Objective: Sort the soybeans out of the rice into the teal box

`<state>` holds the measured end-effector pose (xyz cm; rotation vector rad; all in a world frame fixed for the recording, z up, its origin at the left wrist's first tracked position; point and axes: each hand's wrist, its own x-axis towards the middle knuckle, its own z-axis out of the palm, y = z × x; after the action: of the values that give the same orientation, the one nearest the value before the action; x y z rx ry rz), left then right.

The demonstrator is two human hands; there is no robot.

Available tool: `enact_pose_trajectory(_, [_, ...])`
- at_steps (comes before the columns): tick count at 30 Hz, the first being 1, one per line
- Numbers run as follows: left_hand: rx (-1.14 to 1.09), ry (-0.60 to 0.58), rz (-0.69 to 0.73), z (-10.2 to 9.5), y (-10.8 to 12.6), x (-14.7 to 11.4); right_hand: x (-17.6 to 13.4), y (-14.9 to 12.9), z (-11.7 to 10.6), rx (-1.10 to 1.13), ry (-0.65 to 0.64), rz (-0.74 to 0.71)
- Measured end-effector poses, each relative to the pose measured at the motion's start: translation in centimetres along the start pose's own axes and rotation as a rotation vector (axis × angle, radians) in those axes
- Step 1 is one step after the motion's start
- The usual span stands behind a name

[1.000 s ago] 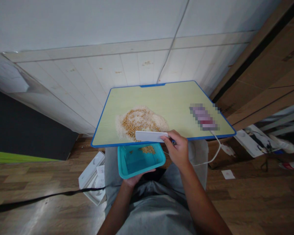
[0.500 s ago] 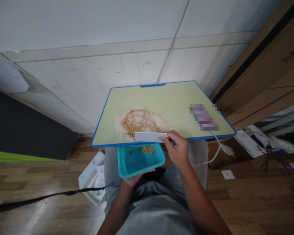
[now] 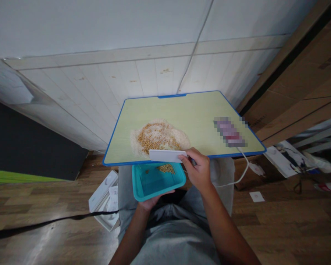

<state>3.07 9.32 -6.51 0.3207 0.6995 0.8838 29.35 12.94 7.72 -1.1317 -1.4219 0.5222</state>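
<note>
My left hand (image 3: pixel 151 201) is closed on a teal plastic tray (image 3: pixel 154 184) from below, most of its fingers hidden underneath. The tray sits just under the near edge of a small table (image 3: pixel 201 110), with some soybeans (image 3: pixel 166 169) lying in it. Between thumb and fingers, my right hand (image 3: pixel 197 165) pinches the right end of a flat white rectangular plate (image 3: pixel 165 155), tilted along that edge. Just behind the plate a pile of white rice-like grains (image 3: pixel 179 137) mixed with yellow soybeans (image 3: pixel 146 141) is spread on the tabletop.
On the table's right side lies a pixelated flat object (image 3: pixel 229 131) with a white cable (image 3: pixel 247 169) hanging from it. An open white box (image 3: pixel 106 198) stands on the floor at left. Cardboard boxes (image 3: pixel 300 84) rise at right; a white wall backs the table.
My right hand and the white plate have shifted slightly left and a little towards me along the table edge. The tray and my left hand have stayed put.
</note>
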Motion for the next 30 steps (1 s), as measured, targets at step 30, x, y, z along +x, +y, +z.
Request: enact_pose_trajectory(30, [-0.017,0.006,0.032,-0.4,-0.6,0.0,-0.1,1.1,-1.6,-0.102,0.175,0.042])
